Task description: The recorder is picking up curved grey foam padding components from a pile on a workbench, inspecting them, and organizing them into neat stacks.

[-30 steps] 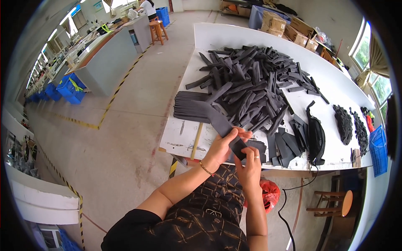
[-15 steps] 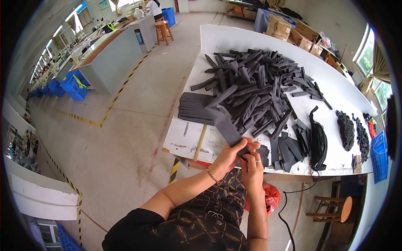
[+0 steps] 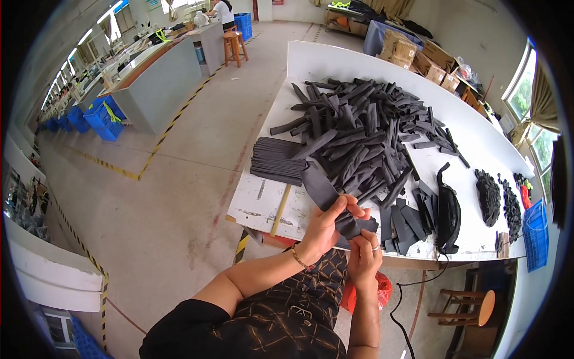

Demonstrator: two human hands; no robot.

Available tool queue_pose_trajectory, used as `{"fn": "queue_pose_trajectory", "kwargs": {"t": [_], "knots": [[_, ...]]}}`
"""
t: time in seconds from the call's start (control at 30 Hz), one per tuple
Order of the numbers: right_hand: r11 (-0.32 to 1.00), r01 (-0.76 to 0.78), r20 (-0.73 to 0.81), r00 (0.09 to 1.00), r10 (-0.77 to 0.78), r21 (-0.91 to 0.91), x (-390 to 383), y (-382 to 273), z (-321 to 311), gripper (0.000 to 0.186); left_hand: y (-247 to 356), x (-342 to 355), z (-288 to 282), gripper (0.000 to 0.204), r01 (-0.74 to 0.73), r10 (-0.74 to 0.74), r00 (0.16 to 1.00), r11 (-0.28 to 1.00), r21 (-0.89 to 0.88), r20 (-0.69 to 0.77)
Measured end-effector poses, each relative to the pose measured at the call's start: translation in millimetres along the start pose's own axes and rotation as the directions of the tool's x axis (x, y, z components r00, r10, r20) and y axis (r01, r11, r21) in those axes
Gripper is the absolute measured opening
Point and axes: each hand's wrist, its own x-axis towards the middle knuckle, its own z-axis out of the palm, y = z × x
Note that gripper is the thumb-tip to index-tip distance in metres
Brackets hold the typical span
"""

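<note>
Hands wider apart than before: left hand [image 3: 323, 229], right hand [image 3: 364, 258] at its 4 o'clock, both pinching flat dark cloth strip [image 3: 320, 186]

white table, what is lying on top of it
Mainly a heap of dark strips, a neat dark row, flat dark pieces, a black bag-like item and two dark bundles. The table surface beneath the heap is covered; the held strip and left hand hide more.
</note>
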Motion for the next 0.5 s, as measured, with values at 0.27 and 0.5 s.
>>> {"fn": "queue_pose_trajectory", "kwargs": {"t": [0.27,0.5], "knots": [[1.0,-0.017,0.027,0.999,0.017,0.015,3.5,-3.2,0.6,0.017,-4.4,-5.3,1.0,0.026,0.014,-0.015,1.0,0.998,-0.068,-0.019],[1.0,-0.024,0.045,0.999,0.024,0.012,5.2,-3.1,1.2,0.017,-5.8,-5.1,-2.8,0.025,0.019,-0.017,1.0,0.997,-0.079,0.024]]}}
